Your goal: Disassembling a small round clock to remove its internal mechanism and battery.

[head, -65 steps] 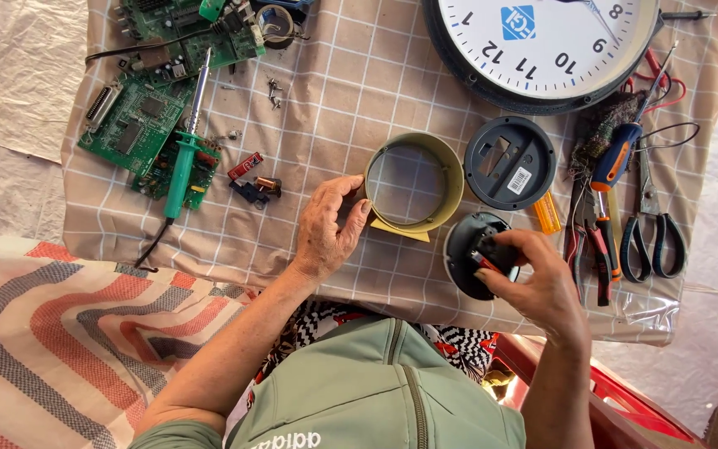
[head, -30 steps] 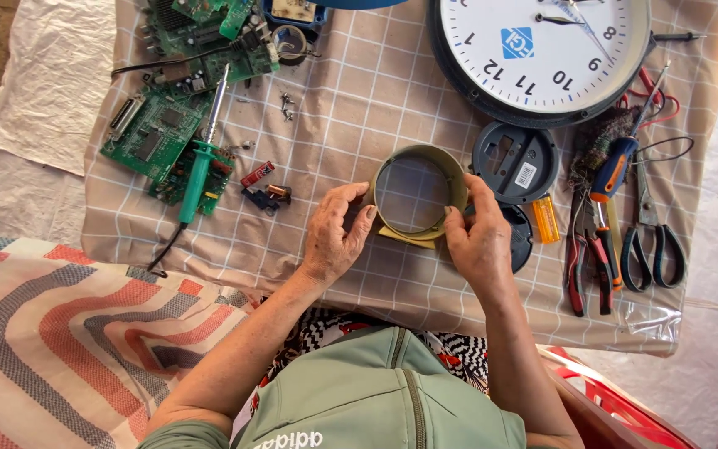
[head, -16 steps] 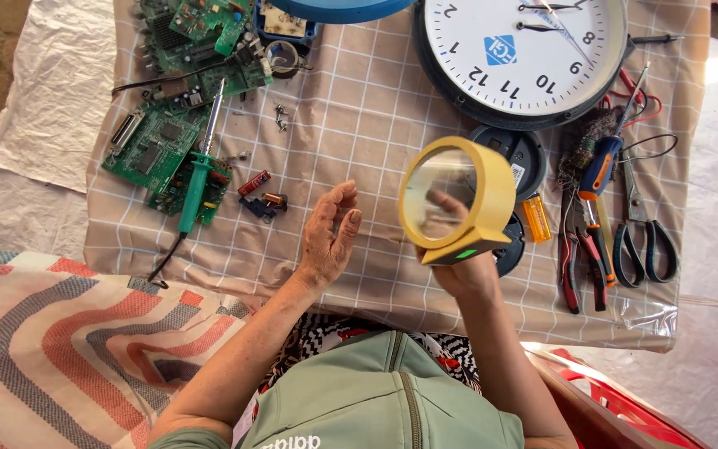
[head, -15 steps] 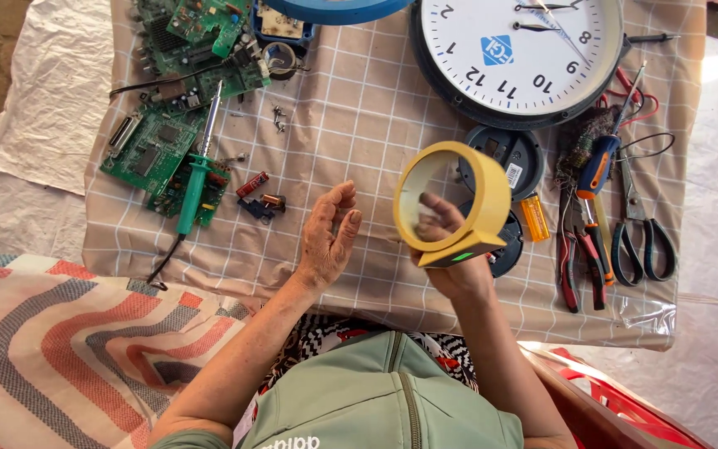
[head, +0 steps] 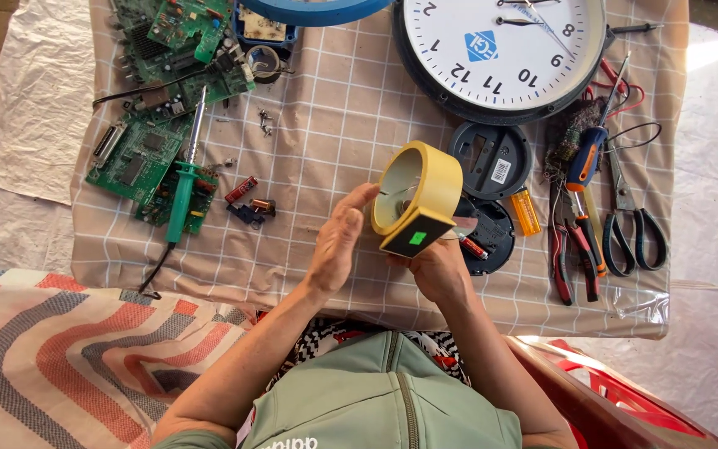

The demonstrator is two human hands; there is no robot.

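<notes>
The right hand (head: pixel 440 268) holds a yellow clock case (head: pixel 417 195) up off the worktop (head: pixel 351 108), gripped from below at its flat base so the open ring tilts toward the wearer's eyes, which looks like a hold chosen for peering inside it. Its fingers are clamped on the base; the fingertips themselves are hidden behind the case. The left hand (head: pixel 338 241) stands upright just beside the case at its nine o'clock, palm flat, fingers straight and held together, the tips touching or nearly touching the rim, gripping nothing. It seems placed to steady or turn the ring.

The case hangs above the middle of the checked cloth, over a round black back plate (head: pixel 484 237) lying flat at its four o'clock. A second black disc (head: pixel 489 158) sits at the case's one o'clock, with a small orange part (head: pixel 526 211) beside it. A large white wall clock (head: pixel 504 46) lies face up at twelve o'clock. Pliers (head: pixel 565 249), a screwdriver (head: pixel 585 158) and scissors (head: pixel 629 220) are laid side by side at three o'clock, within reach of the right hand. At nine to ten o'clock lie green circuit boards (head: pixel 139 154) with a green-handled soldering iron (head: pixel 184 187) resting across them, and a few loose small parts (head: pixel 247 204) nearer the left hand.
</notes>
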